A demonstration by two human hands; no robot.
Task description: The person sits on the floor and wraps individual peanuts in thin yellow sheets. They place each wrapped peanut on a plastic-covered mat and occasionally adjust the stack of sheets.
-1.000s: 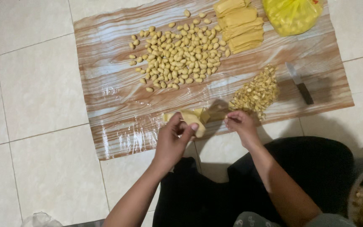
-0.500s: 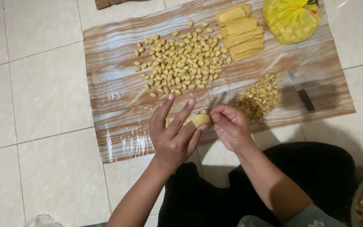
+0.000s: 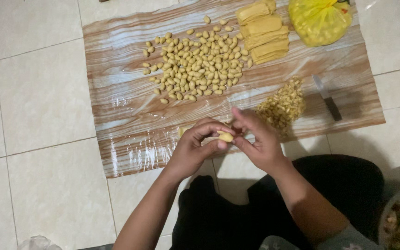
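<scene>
**Dough piece, being shaped at lower centre**

You are pinching a small yellow dough piece point(image 3: 225, 136) between left hand point(image 3: 197, 148) and right hand point(image 3: 258, 139), both grasping it; keep pressure light and even. Yellow plastic bag point(image 3: 320, 21), upper right, is holding pale lumps. Shaped pieces point(image 3: 195, 65) are lying loose on the wood-grain mat point(image 3: 116, 115).

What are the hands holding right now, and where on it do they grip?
A small yellow dough piece. The left hand pinches its left end between thumb and fingers; the right hand meets its right end. Exact finger contact there is hidden.
</scene>
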